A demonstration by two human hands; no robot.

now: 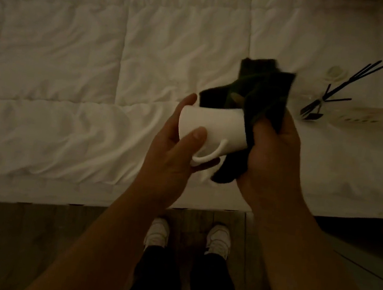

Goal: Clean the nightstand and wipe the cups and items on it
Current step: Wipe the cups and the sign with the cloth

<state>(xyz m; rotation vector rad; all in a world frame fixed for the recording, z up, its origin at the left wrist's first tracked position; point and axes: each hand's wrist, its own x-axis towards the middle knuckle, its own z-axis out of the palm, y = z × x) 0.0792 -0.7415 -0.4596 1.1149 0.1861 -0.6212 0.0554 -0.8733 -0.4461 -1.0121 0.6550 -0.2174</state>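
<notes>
Head view: a smooth white mug (211,125) is held sideways over the quilted bed (64,58) by the left hand (174,157), while a dark, soft cloth (260,98) is gripped at its mouth by the right hand (272,158)

The left hand (172,157) grips a white mug (211,129) held on its side, handle down, above a white quilted bed (76,60). The right hand (273,154) grips a dark cloth (260,95) covering the mug's mouth. A reed diffuser (322,100) lies on the bed at right.
</notes>
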